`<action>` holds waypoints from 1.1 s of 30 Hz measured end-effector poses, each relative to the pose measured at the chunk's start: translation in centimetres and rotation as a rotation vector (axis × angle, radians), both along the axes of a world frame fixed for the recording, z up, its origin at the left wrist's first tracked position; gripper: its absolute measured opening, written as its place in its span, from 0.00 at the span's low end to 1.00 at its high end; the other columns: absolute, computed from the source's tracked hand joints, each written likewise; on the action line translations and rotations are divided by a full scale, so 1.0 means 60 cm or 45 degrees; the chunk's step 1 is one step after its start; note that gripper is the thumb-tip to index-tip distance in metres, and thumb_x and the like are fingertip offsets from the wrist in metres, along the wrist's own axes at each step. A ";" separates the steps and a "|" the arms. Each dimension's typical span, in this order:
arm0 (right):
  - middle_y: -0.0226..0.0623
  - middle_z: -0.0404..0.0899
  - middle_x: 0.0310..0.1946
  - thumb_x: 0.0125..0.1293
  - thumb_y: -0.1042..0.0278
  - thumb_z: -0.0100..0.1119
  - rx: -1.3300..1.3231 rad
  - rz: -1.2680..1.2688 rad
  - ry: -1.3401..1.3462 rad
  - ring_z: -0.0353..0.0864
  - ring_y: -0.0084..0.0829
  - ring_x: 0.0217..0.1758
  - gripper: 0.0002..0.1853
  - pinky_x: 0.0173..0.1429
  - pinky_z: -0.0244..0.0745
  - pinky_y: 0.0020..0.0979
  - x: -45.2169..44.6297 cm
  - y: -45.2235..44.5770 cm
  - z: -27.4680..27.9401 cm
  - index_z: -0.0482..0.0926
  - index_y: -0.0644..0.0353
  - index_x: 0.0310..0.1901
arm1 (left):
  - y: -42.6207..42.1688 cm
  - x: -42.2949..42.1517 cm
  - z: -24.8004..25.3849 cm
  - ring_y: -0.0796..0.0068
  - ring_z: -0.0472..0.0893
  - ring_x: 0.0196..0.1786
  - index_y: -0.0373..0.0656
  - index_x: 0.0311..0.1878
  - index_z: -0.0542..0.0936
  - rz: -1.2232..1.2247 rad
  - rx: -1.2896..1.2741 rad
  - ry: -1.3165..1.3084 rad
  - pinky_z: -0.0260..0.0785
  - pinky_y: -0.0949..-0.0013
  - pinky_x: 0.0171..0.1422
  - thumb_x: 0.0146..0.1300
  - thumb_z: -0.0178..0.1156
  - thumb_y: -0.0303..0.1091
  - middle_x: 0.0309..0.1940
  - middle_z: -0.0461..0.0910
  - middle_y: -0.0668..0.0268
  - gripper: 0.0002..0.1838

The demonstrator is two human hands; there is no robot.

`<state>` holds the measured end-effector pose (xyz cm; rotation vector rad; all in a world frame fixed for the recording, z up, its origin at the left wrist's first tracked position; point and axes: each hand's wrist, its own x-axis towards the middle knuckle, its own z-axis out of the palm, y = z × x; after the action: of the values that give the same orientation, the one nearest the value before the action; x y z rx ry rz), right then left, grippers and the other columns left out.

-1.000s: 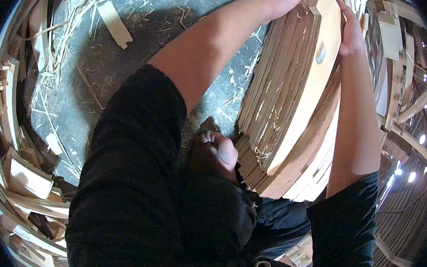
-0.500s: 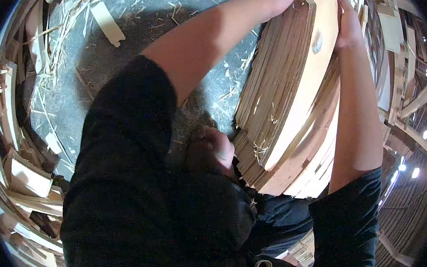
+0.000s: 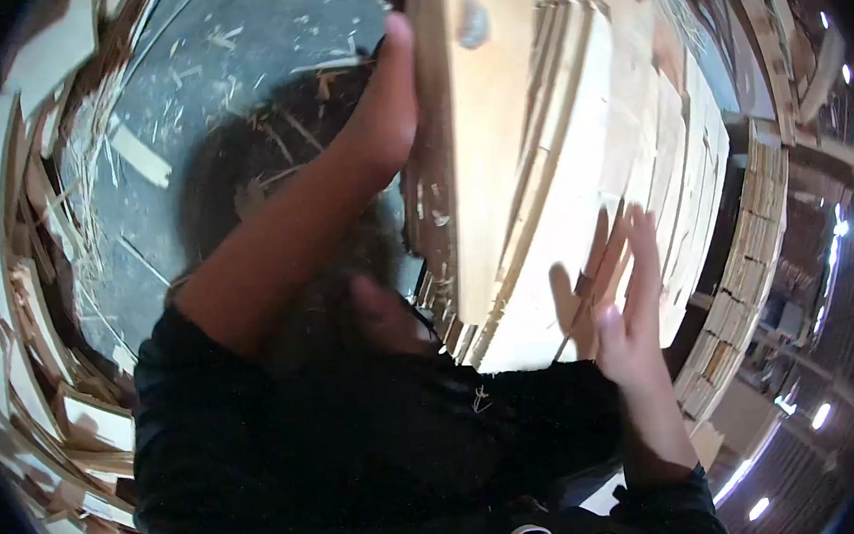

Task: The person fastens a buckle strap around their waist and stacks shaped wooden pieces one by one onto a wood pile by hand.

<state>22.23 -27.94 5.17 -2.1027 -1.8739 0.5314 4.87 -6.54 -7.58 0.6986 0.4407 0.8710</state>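
Observation:
My left hand point(image 3: 390, 114) lies along the left side of an upright stack of thin wooden boards point(image 3: 497, 141), whose front board has a dark knot. One finger or thumb points up; the others are not clearly visible. To the right, my right hand point(image 3: 634, 326) is raised with its fingers spread and nothing in it. Its shadow falls on the bright faces of more pale boards point(image 3: 584, 224) leaning beside the stack.
Grey floor point(image 3: 229, 42) with wood slivers and a loose pale strip point(image 3: 141, 157) lies on the left. Scrap boards point(image 3: 98, 421) line the far left. A row of stacked wood point(image 3: 739, 283) stands at the right. A bare foot point(image 3: 385, 310) shows below the left forearm.
The view has shifted right. The knotted board now stands more upright in view. My right hand has come off its edge and moved down, fingers spread. My left hand has moved to the stack's left side.

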 end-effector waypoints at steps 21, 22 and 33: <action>0.67 0.51 0.70 0.54 0.40 0.66 0.006 -0.188 -0.329 0.47 0.63 0.76 0.50 0.72 0.46 0.59 -0.005 -0.089 -0.047 0.61 0.73 0.67 | -0.082 -0.022 -0.025 0.61 0.81 0.49 0.39 0.62 0.70 -0.082 -0.485 0.181 0.74 0.58 0.55 0.72 0.42 0.52 0.49 0.79 0.56 0.28; 0.67 0.51 0.70 0.54 0.40 0.66 0.011 -0.188 -0.326 0.47 0.63 0.76 0.50 0.72 0.46 0.59 -0.005 -0.089 -0.047 0.60 0.73 0.67 | -0.080 -0.020 -0.019 0.62 0.81 0.49 0.40 0.62 0.69 -0.092 -0.497 0.151 0.75 0.59 0.54 0.71 0.44 0.49 0.49 0.79 0.57 0.26; 0.65 0.52 0.70 0.55 0.41 0.66 0.057 -0.177 -0.323 0.47 0.62 0.76 0.49 0.72 0.46 0.58 -0.003 -0.091 -0.053 0.60 0.72 0.67 | -0.059 0.004 -0.014 0.64 0.81 0.45 0.40 0.57 0.72 -0.098 -0.291 0.193 0.75 0.62 0.50 0.69 0.44 0.48 0.43 0.80 0.58 0.24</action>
<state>22.08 -33.42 2.01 -2.3404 -1.8272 0.1969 5.14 -10.09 -8.41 0.5681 0.6342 0.6846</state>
